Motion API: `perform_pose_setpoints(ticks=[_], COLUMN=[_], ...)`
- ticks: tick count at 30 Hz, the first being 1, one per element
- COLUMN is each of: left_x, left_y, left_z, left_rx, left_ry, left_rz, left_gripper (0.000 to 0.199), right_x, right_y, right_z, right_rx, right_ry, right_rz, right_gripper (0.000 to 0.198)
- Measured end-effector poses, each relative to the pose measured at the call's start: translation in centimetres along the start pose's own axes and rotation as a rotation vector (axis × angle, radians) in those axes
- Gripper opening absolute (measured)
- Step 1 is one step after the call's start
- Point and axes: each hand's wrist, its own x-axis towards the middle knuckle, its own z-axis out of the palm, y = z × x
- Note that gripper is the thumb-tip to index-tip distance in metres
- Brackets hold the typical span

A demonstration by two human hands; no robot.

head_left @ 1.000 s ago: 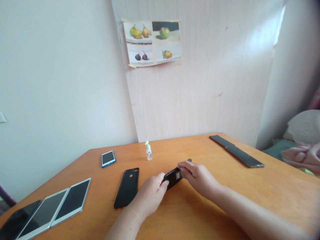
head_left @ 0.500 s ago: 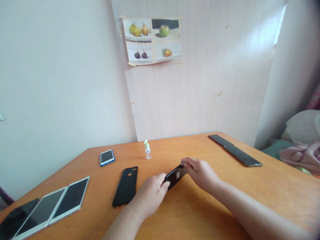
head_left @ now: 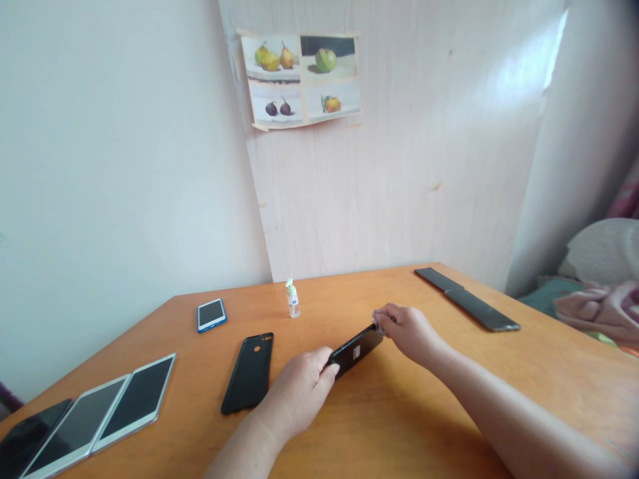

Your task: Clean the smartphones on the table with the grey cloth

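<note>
My left hand (head_left: 304, 386) grips the near end of a black phone (head_left: 360, 348), thumb on one face and fingers on the other. The phone is tilted on its long edge above the table, and a small pale label shows on the side facing me. At its far end, my right hand (head_left: 412, 332) is closed, pinching a small greyish-white wipe (head_left: 380, 322) against the phone's corner. To the left of my left hand lies a black phone case (head_left: 248, 376), inner side up, with a round hole and a camera cutout.
A small pump bottle (head_left: 293, 301) stands behind my hands on the wooden table (head_left: 200, 426). A blue-edged phone (head_left: 212, 314) lies at the back left. White tablets (head_left: 134, 399) and a black device (head_left: 32, 432) line the left. Two dark phones (head_left: 479, 309) lie at the right.
My right hand has shifted slightly right and up along the far end of the phone, showing more of the wipe and the phone's back. My left hand keeps its hold.
</note>
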Motion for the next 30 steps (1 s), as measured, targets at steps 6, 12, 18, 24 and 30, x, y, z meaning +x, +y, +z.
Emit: perform_pose_setpoints(ticks=[6,12,18,24,30], left_x=[0.0,-0.1,0.0,0.0,0.1], left_y=[0.0,0.0,-0.2,-0.5,-0.6], left_z=[0.1,0.0,0.0,-0.2,-0.4], left_rx=[-0.015,-0.022,-0.019,-0.050,-0.083], left_ry=[0.011,0.010,0.002,-0.008,-0.019], left_rz=[-0.022,-0.031,-0.024,-0.043,-0.079], left_gripper=[0.019,0.018,0.019,0.022,0.022], right_x=[-2.0,-1.7,0.9,1.2,0.9], right_y=[-2.2,-2.0,1.7,3.2,3.5], right_z=[1.5,1.5,0.6,1.8,2.3], right_rx=[0.031,0.048,0.225,0.285,0.170], right_ry=[-0.100,-0.086,-0.005,-0.109,-0.182], right_rz=[-0.238,-0.192,0.128,0.213,0.146], right_gripper=[0.027,0.029,0.036,0.033,0.014])
